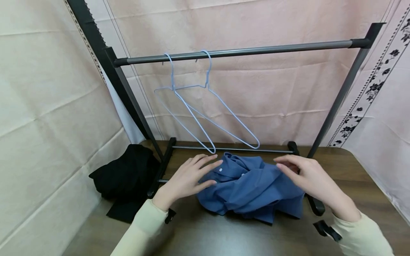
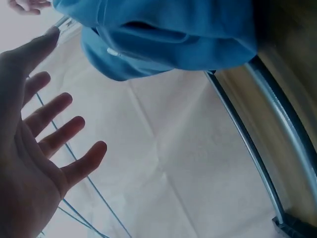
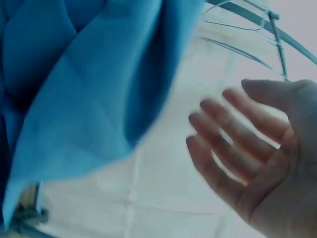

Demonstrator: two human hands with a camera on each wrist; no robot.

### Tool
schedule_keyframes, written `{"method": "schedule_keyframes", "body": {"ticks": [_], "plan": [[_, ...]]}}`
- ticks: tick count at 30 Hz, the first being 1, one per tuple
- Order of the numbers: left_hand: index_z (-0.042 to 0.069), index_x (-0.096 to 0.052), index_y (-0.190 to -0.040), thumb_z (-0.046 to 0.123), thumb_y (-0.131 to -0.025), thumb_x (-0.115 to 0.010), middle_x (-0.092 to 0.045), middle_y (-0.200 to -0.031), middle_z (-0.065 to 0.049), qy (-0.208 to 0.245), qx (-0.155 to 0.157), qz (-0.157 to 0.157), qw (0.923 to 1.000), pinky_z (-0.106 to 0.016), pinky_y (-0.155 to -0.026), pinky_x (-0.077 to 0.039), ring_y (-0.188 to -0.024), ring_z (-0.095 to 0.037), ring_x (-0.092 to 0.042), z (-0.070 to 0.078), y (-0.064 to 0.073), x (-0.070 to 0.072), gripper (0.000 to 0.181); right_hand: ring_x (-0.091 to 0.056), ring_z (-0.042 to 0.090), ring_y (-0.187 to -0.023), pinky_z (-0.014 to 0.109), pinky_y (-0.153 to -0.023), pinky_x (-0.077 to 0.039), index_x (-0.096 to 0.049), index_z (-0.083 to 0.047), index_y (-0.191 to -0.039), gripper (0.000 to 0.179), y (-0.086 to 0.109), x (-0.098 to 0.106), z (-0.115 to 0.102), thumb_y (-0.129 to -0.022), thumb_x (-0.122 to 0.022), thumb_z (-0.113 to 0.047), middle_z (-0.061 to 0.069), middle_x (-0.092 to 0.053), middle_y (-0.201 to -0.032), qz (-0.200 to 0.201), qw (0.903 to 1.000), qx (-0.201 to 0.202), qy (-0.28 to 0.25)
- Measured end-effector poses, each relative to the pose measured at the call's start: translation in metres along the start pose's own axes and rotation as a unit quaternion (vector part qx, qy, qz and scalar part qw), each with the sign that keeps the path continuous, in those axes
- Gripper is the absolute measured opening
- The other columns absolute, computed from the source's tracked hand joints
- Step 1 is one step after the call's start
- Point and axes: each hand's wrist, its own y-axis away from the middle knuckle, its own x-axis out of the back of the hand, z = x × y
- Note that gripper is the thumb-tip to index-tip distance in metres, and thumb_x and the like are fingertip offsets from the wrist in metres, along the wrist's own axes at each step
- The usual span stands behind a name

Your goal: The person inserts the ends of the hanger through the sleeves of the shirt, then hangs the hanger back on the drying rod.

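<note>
A crumpled blue garment (image 1: 250,185) with small white buttons lies on the wooden table, below the rack. My left hand (image 1: 192,176) hovers at its left side, fingers spread and nothing held; the left wrist view shows that hand (image 2: 44,134) apart from the blue cloth (image 2: 163,34). On the other side my right hand (image 1: 307,177) is raised over the garment's right end with fingers loosely bent. In the right wrist view a gap separates the hand (image 3: 252,148) from the cloth (image 3: 94,99). Two light blue hangers (image 1: 193,117) hang from the rack's bar (image 1: 256,51).
A black cloth (image 1: 128,174) lies bunched at the left, by the rack's dark post (image 1: 128,89). The rack's right post (image 1: 341,96) slants down to a foot on the table (image 1: 346,177). Pale curtains (image 1: 288,89) stand behind and at both sides.
</note>
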Motion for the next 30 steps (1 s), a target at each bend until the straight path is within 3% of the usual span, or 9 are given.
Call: {"method": "schedule_keyframes", "body": {"ticks": [2,5,9,12,17,24,30], "plan": [[0.025,-0.037,-0.157,0.045,-0.097,-0.067,-0.042,-0.156,-0.003,0.019,0.023,-0.007,0.9995,-0.049,-0.102,-0.045,-0.134,-0.026,-0.044,-0.003,0.001,-0.002,0.07,-0.065,0.007,-0.082,0.028,-0.068,-0.053,-0.071,-0.016,-0.121,0.022,-0.01,-0.012,0.006,-0.1,-0.066,-0.02,-0.003,-0.073,-0.102,-0.015,0.9995,-0.028,-0.009],[0.026,-0.031,-0.159,0.046,-0.095,-0.069,-0.041,-0.157,-0.004,0.052,0.071,-0.043,0.9952,-0.049,-0.104,-0.044,-0.134,-0.025,-0.044,-0.007,0.004,-0.008,0.077,-0.069,0.018,-0.093,0.038,-0.077,-0.056,-0.067,-0.011,-0.129,0.031,-0.019,-0.031,0.016,-0.102,-0.064,-0.026,0.004,-0.072,-0.112,-0.05,0.9969,-0.053,-0.029],[0.026,-0.027,-0.161,0.05,-0.094,-0.069,-0.039,-0.158,-0.008,0.101,0.141,-0.098,0.9799,-0.052,-0.106,-0.042,-0.137,-0.029,-0.042,-0.012,0.011,-0.019,0.082,-0.065,0.032,-0.113,0.053,-0.09,-0.052,-0.057,-0.01,-0.14,0.047,-0.022,-0.053,0.026,-0.101,-0.064,-0.035,0.014,-0.065,-0.129,-0.095,0.992,-0.068,-0.047],[0.024,-0.024,-0.162,0.052,-0.094,-0.068,-0.037,-0.158,-0.01,0.13,0.173,-0.122,0.9686,-0.052,-0.106,-0.042,-0.139,-0.032,-0.04,-0.016,0.015,-0.028,0.086,-0.058,0.04,-0.122,0.06,-0.094,-0.048,-0.049,-0.011,-0.147,0.061,-0.021,-0.062,0.03,-0.097,-0.067,-0.04,0.02,-0.057,-0.139,-0.127,0.9883,-0.073,-0.044],[0.021,-0.018,-0.163,0.048,-0.095,-0.068,-0.04,-0.156,-0.012,0.15,0.179,-0.145,0.9615,-0.051,-0.104,-0.045,-0.138,-0.035,-0.042,-0.015,0.019,-0.044,0.088,-0.052,0.044,-0.128,0.061,-0.098,-0.044,-0.042,-0.011,-0.152,0.074,-0.015,-0.073,0.033,-0.094,-0.07,-0.047,0.023,-0.051,-0.145,-0.162,0.9834,-0.066,-0.05],[0.019,-0.02,-0.162,0.045,-0.099,-0.063,-0.048,-0.15,-0.015,0.201,0.18,-0.174,0.9471,-0.05,-0.105,-0.044,-0.133,-0.033,-0.049,-0.006,0.023,-0.057,0.081,-0.049,0.042,-0.132,0.06,-0.103,-0.042,-0.047,-0.011,-0.15,0.077,0.002,-0.084,0.036,-0.091,-0.069,-0.056,0.02,-0.051,-0.146,-0.174,0.9815,-0.061,-0.051],[0.019,-0.018,-0.163,0.047,-0.1,-0.061,-0.049,-0.15,-0.015,0.209,0.178,-0.171,0.9464,-0.051,-0.107,-0.043,-0.132,-0.032,-0.051,-0.003,0.026,-0.06,0.081,-0.047,0.047,-0.132,0.068,-0.101,-0.037,-0.049,-0.004,-0.147,0.079,0.016,-0.085,0.037,-0.091,-0.067,-0.058,0.024,-0.052,-0.143,-0.169,0.9827,-0.07,-0.031]]}}
